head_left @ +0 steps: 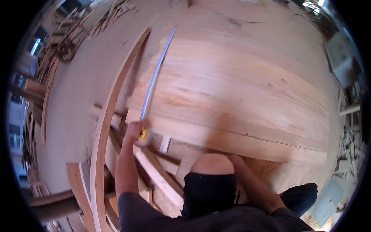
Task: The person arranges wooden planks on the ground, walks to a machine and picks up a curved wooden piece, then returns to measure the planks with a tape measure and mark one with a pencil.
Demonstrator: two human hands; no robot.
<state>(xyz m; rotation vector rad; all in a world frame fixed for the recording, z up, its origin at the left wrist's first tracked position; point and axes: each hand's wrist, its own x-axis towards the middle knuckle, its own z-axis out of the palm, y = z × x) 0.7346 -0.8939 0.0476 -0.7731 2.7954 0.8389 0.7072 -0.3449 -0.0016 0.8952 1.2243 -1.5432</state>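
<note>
My left hand (135,129) is closed around a yellow tape measure (143,133) at the near left corner of a wide panel of pale wooden boards (232,85). From its case the metal tape blade (154,75) runs out straight over the panel's left part, up to the far edge. A narrower board (228,136) forms the near edge of the panel, with a dark seam behind it. My right hand (234,158) is down beside my raised knee, close to that near edge. The knee hides most of it, so its fingers cannot be made out.
A long wooden plank (112,100) stretches along the left of the panel. Short offcuts (158,174) lie below the panel's near left corner. Scrap wood is heaped at the far left (110,17) and along the right (351,150). A thin cable (266,22) lies on the dusty floor beyond.
</note>
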